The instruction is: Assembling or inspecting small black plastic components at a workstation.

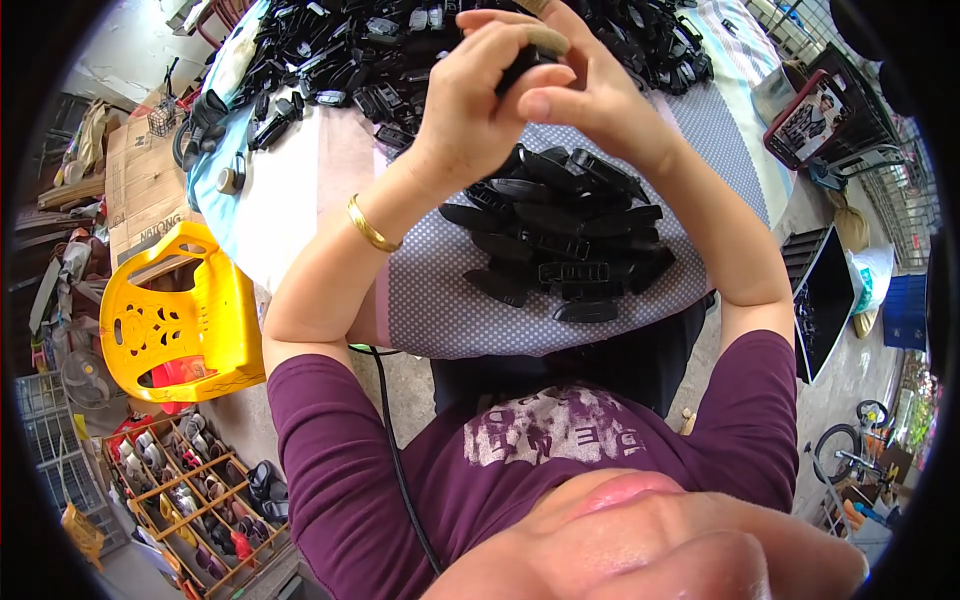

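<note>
My left hand (475, 100), with a gold bangle on its wrist, is curled around a small black plastic piece (522, 68) above the table's near part. My right hand (600, 95) meets it from the other side, its thumb and fingers closed around the same piece. Tan covers sit on a fingertip of each hand. Fingers hide most of the piece, so its exact kind is unclear. Below my wrists lies a smaller pile of black plastic buckle-like parts (575, 225), some long and rounded, others with slotted frames.
Beyond my hands a big heap of similar black parts (340, 50) covers the far table (440, 315). A yellow plastic chair (150, 330) stands at left, above a wooden shoe rack (190, 490). A phone showing a picture (812, 115) leans at right. A black cable (390, 430) hangs beside me.
</note>
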Action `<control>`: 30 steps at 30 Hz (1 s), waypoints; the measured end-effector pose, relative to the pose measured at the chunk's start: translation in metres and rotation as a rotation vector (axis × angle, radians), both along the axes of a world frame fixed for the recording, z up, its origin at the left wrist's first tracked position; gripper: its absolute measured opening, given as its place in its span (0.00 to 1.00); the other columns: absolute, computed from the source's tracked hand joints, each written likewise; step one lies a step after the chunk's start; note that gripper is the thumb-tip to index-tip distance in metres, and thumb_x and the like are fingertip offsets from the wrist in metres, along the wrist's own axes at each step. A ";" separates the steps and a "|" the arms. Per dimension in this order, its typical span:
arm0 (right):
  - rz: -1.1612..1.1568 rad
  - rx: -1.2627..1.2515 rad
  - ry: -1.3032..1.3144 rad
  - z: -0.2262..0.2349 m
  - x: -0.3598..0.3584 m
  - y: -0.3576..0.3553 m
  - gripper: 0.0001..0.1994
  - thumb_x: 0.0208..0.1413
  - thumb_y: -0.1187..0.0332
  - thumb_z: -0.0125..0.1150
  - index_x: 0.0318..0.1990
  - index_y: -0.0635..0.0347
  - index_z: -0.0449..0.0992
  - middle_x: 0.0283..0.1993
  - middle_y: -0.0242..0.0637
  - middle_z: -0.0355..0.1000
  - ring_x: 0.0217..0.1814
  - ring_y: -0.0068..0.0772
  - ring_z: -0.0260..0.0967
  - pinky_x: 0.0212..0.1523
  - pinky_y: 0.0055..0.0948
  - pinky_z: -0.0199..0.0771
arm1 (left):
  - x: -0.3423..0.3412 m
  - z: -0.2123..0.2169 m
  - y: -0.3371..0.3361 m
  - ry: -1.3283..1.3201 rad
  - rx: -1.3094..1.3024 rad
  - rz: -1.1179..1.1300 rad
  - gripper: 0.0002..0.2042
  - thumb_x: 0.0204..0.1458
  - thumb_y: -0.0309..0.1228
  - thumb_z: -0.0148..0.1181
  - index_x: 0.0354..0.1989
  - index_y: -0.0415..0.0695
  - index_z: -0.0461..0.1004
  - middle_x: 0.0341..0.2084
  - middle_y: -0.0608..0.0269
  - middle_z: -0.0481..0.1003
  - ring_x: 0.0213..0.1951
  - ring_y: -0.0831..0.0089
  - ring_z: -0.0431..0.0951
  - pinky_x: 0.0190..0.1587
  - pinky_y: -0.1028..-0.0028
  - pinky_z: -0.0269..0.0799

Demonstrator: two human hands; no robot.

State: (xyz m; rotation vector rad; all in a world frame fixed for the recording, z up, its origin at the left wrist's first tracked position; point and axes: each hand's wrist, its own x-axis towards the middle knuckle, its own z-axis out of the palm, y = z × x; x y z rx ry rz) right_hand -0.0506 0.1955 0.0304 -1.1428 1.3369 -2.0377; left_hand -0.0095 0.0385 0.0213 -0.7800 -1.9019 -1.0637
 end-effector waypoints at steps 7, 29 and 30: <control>-0.172 -0.238 0.133 -0.007 0.035 -0.023 0.26 0.54 0.69 0.72 0.60 0.64 0.73 0.55 0.43 0.78 0.58 0.32 0.76 0.61 0.32 0.77 | 0.032 0.022 0.002 0.029 -0.039 -0.106 0.06 0.55 0.27 0.64 0.37 0.39 0.82 0.30 0.56 0.80 0.31 0.64 0.81 0.37 0.72 0.75; -0.672 0.427 0.537 0.006 -0.152 0.035 0.20 0.53 0.68 0.65 0.55 0.59 0.78 0.36 0.45 0.79 0.36 0.40 0.78 0.39 0.37 0.79 | -0.026 -0.031 -0.025 -0.239 -0.538 0.069 0.14 0.56 0.27 0.65 0.51 0.43 0.82 0.46 0.59 0.81 0.50 0.60 0.78 0.54 0.67 0.75; -0.463 0.180 0.216 0.012 -0.141 0.041 0.22 0.54 0.69 0.67 0.57 0.60 0.76 0.32 0.41 0.78 0.30 0.31 0.78 0.33 0.32 0.80 | -0.035 -0.043 -0.029 -0.167 -0.596 0.173 0.14 0.53 0.24 0.63 0.49 0.44 0.83 0.45 0.60 0.81 0.49 0.60 0.78 0.53 0.66 0.76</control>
